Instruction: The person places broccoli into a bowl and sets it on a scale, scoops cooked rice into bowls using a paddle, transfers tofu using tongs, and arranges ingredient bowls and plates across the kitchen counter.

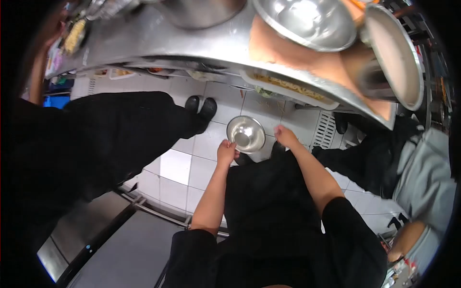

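Bowl: the small metal bowl (251, 126) is at the centre of my clock, in front of my apron (271, 197) and above the floor tiles (175, 165), its open side facing up.
Left hand: my left hand (227, 152) is closed on the bowl's rim at 7 o'clock, fingers and thumb pinching it.
Right hand: my right hand (286, 136) is at 3 o'clock, just beside the bowl and apart from it, fingers curled; I cannot tell how tightly, or whether they hold anything.
Counter: the metal counter (144, 41) spans 12 o'clock, with a pot (204, 12) at 11, a big bowl (307, 21) at 1 and a tilted dish (394, 53) at 2.
Tray: a tray (314, 98) of noodles sits below the counter's edge, between 1 and 2 o'clock.
Grate: a floor grate (324, 129) is at 3 o'clock, past my right hand.
People: 1 person in black (129, 122) stands at 9 o'clock, 2 shoes (208, 108) at 10; another person in grey (427, 165) is at 3.
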The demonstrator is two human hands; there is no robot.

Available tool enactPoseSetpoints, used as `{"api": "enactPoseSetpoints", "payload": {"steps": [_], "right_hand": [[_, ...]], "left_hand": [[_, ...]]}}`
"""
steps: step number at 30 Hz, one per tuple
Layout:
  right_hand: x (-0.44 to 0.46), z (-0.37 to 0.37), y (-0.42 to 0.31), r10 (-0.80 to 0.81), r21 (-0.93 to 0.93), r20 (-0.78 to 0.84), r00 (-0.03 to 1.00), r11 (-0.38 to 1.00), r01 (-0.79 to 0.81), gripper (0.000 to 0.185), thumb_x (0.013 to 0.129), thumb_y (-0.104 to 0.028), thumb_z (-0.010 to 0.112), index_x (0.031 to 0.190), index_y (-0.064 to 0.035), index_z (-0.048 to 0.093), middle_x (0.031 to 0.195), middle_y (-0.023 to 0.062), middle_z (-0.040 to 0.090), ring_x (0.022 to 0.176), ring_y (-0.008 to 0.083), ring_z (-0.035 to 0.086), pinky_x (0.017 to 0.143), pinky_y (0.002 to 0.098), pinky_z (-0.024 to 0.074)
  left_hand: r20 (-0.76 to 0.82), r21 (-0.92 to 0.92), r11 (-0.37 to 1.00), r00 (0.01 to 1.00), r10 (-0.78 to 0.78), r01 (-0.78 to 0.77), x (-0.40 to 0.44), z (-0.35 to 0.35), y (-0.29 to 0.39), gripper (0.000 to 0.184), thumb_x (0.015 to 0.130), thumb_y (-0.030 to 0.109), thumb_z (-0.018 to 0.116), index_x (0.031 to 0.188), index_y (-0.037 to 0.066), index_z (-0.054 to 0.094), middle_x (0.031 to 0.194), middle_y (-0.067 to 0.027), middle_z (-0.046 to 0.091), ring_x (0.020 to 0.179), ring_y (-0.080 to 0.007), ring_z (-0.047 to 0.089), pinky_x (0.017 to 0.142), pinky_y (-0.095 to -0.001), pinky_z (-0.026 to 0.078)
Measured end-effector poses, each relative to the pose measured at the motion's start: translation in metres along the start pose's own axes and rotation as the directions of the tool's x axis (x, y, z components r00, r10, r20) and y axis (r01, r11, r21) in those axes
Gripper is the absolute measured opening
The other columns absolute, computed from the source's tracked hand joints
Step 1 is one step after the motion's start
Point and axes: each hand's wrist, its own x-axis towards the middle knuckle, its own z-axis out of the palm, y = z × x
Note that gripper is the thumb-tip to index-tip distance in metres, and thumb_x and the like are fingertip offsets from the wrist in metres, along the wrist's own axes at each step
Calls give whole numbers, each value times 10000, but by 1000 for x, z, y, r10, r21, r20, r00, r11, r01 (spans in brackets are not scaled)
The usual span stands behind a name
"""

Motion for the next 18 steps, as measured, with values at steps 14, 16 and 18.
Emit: {"api": "enactPoseSetpoints", "payload": {"steps": [14,16,18], "right_hand": [[265,57,5,-244,-547,-477,844,834,-67,650,771,-324,659,1354,-134,443,1222,218,527,1174,354,491,981,425,416],[262,55,7,-246,-463,-489,837,886,-10,686,773,-330,670,1386,-158,414,1256,240,459,1156,381,482,975,431,417],[261,53,12,-189,-448,-465,865,893,-46,693,769,-294,669,1395,-177,396,1316,248,427,1190,390,470,1005,427,406]], "left_hand": [[182,151,926,930,319,-347,260,77,-86,217,886,159,590,769,27,464,643,-111,593,537,-196,634,506,-312,540],[273,419,810,907,320,-412,265,72,-61,242,859,212,581,792,-11,516,686,-147,624,554,-231,644,545,-363,504],[294,441,768,883,366,-465,266,68,-49,245,862,226,563,795,-5,519,654,-144,619,535,-220,637,506,-359,498]]}}
